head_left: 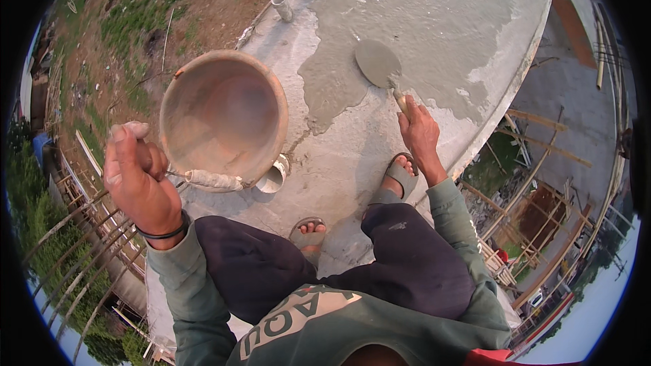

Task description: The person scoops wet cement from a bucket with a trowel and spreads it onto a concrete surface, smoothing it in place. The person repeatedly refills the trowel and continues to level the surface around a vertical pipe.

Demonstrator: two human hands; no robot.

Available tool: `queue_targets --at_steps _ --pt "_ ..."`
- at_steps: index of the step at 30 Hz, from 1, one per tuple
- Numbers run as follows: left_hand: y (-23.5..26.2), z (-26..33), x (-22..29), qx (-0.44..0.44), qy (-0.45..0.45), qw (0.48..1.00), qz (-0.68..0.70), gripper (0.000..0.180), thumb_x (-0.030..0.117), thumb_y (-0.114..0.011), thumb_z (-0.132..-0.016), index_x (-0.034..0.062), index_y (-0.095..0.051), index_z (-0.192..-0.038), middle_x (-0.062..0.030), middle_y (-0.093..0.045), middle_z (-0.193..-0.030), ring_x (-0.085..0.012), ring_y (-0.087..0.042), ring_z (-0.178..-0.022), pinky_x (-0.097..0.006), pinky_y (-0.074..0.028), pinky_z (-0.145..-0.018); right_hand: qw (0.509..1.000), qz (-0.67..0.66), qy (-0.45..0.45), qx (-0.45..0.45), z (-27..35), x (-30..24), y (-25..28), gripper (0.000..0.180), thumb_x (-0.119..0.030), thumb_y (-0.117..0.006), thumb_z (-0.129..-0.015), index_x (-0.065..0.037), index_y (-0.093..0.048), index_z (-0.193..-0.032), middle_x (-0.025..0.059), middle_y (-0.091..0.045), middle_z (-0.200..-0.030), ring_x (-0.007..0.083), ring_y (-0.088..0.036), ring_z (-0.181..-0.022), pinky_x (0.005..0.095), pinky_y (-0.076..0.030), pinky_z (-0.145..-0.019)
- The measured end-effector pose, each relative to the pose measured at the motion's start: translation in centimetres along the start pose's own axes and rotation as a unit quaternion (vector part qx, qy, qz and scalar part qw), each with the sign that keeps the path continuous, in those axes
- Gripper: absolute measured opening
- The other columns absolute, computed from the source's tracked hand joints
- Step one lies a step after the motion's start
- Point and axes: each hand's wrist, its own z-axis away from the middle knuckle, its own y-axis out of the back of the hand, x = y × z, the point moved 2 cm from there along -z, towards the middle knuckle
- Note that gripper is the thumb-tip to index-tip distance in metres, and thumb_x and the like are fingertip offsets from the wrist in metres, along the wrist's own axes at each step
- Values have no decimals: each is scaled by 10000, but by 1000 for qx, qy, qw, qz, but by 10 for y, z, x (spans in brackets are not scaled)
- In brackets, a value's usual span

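Person crouched on a concrete slab, seen from above; knees and dark trousers fill the lower middle of the frame, feet in grey sandals just above them.

Left hand, left of centre: fist closed, raised toward the camera, black band at the wrist. It grips what looks like the thin wire handle of a round pan (the exact contact is hard to make out behind the fingers). The pan sits upper left of centre, mouth turned toward the camera, inside bare and smeared with pale residue, a wrapped grip piece at its lower rim.

Right hand, right of centre: closed around the handle of a trowel. The trowel blade lies up and left of the hand, coated in grey mortar, resting on or just over the wet cement patch that spreads across the top of the frame. The patch is darker and smoother than the dry slab below it.

A short grey pipe stub stands at the slab edge, top centre-left. Grass and bare ground at upper left. Bamboo scaffolding along the right side, below the slab edge.
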Motion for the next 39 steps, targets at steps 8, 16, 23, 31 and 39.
queue_targets --at_steps 8,16,23,31,39 --pt "0 1 1 -9 6 1000 -7 309 265 -566 -1032 -14 -632 -914 71 -318 -548 -35 -240 -485 -251 -186 -478 994 -49 11 -101 69 -28 -19 499 -154 -669 -846 -109 -545 -1326 146 -609 -844 363 -647 -681 472 -516 -582" --pt "-2 2 0 1 8 1000 5 320 275 -566 -1032 -16 -631 -916 73 -318 -551 -35 -241 -485 -249 -189 -478 998 -42 -5 -49 31 -43 -17 524 -144 -676 -846 -141 -520 -1346 130 -616 -857 361 -652 -683 463 -524 -573" --pt "6 -1 -2 -8 -9 1000 0 315 278 -577 -1027 -13 -637 -921 69 -328 -549 -37 -247 -479 -254 -185 -476 988 -79 83 -107 40 -53 -28 511 -138 -673 -847 -117 -537 -1338 157 -618 -849 378 -645 -672 475 -527 -576" --pt "7 2 1 6 -5 1000 0 305 269 -592 -1020 -17 -647 -930 66 -323 -552 -41 -247 -479 -258 -186 -474 972 -80 158 -153 73 -85 -37 501 -113 -671 -834 -71 -562 -1321 136 -600 -843 342 -654 -658 444 -533 -558" --pt "8 2 2 -2 -6 1000 2 312 270 -583 -1024 -21 -649 -930 66 -318 -560 -44 -255 -484 -257 -193 -478 960 -66 199 -187 82 -95 -33 470 -116 -649 -849 -53 -578 -1309 148 -618 -834 325 -669 -654 428 -537 -549"
